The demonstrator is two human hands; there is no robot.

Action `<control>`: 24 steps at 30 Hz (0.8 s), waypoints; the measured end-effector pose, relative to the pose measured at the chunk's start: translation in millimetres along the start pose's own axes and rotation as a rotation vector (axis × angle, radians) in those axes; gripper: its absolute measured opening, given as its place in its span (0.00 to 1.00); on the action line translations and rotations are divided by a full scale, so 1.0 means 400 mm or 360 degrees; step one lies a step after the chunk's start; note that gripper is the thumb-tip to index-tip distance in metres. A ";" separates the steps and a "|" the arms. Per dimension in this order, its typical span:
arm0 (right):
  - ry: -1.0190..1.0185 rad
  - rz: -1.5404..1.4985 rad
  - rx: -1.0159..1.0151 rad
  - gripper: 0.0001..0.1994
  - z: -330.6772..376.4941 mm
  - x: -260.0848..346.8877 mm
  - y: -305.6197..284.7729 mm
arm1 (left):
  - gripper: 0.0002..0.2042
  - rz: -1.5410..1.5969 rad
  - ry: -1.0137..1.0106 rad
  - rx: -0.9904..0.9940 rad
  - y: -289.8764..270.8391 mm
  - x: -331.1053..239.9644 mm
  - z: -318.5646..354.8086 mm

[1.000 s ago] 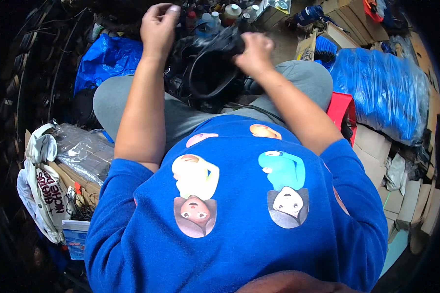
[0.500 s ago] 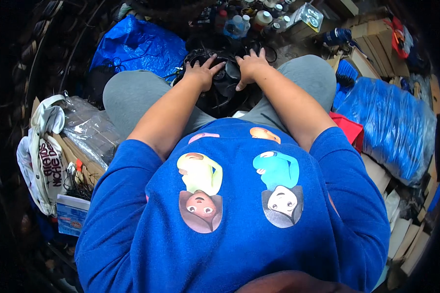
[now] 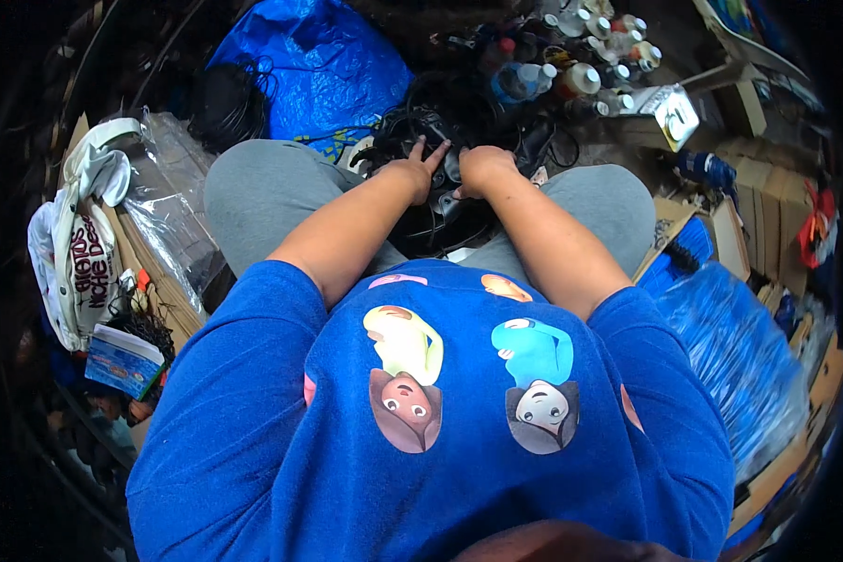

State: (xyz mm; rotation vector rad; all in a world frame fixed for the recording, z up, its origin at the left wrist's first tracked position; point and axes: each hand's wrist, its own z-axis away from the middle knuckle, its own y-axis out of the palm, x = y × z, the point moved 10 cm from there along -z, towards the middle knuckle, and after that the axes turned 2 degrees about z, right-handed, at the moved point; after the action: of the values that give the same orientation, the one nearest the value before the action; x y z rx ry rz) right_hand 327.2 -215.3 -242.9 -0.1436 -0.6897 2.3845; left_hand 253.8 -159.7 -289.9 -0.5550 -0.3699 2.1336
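Both hands had dropped from raised to lap level, the left hand [image 3: 414,174] resting with fingers spread on the black bundle of straps and cords [image 3: 437,192] between the grey-trousered knees, the right hand [image 3: 482,168] curled closed, gripping it.

My one head view looks steeply down from close above the blue shirt [image 3: 440,421], facing forward over the knees to floor clutter.

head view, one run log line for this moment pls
left hand: fingers spread on black bundle | right hand: closed on it | bundle: between knees | bottles: beyond
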 end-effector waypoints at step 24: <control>-0.0144 -0.1539 0.0314 0.42 -0.045 -0.019 0.022 | 0.11 0.0246 0.0573 -0.1057 -0.208 0.043 0.478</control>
State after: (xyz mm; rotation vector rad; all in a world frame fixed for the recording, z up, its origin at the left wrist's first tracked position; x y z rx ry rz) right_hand 333.0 -217.7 -263.3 0.3200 -0.4110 1.5086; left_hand 203.9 -109.4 -93.0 -1.3590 -0.8574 1.9716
